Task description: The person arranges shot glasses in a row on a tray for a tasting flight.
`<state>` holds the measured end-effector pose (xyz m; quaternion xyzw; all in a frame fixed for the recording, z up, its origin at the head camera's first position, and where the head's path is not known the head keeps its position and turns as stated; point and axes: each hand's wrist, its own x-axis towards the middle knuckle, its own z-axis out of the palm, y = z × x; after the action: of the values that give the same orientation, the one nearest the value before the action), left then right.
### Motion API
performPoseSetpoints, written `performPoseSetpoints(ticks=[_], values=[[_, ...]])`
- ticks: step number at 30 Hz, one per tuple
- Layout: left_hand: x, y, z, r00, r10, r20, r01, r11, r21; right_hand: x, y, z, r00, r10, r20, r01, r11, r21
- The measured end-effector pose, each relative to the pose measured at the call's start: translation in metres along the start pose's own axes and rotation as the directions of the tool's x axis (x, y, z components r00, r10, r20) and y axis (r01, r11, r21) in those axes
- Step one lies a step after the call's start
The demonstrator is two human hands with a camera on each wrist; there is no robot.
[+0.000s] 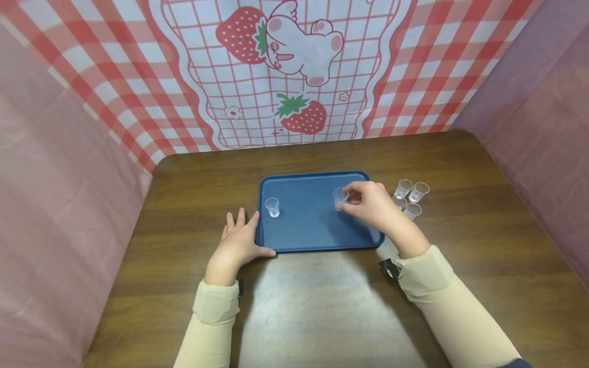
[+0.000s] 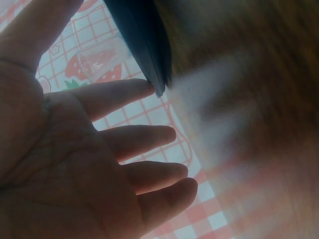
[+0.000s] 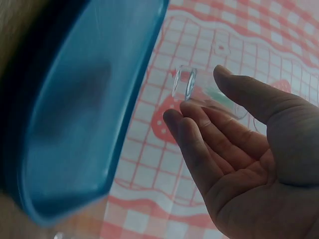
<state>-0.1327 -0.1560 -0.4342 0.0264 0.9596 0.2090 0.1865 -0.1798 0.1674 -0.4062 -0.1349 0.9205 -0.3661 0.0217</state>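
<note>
My right hand (image 1: 370,204) pinches a small clear plastic cup (image 1: 339,199) between thumb and fingertips over the right half of a blue tray (image 1: 306,225). In the right wrist view the cup's thick base (image 3: 189,83) sticks out past the fingers. Another clear cup (image 1: 272,208) stands upright at the tray's left side. My left hand (image 1: 236,245) lies against the tray's lower left corner, fingers spread and straight. One of its fingertips meets the tray edge (image 2: 158,84) in the left wrist view.
Several more clear cups (image 1: 417,192) stand grouped on the wooden table (image 1: 483,230) just right of the tray, partly behind my right hand. A checked strawberry cloth (image 1: 184,76) hangs along the back, with pink cloth (image 1: 60,179) at both sides.
</note>
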Motion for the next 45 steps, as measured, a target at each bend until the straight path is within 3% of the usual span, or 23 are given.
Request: performPoseSetpoints(ticks=[6, 28, 45], values=[[0.001, 0.000, 0.001, 1.000, 0.001, -0.001, -0.001, 1.000, 0.003, 0.006, -0.004, 0.015, 0.999, -0.049, 0.010, 0.049, 0.999, 0.004], [0.001, 0.000, -0.001, 1.000, -0.019, 0.003, 0.018, 0.999, 0.033, 0.034, -0.033, 0.063, 0.985, -0.087, 0.148, 0.084, 0.996, 0.028], [0.000, 0.001, -0.001, 1.000, -0.008, -0.002, 0.008, 0.999, 0.037, 0.051, -0.039, 0.091, 0.985, -0.109, 0.137, 0.108, 0.994, 0.015]])
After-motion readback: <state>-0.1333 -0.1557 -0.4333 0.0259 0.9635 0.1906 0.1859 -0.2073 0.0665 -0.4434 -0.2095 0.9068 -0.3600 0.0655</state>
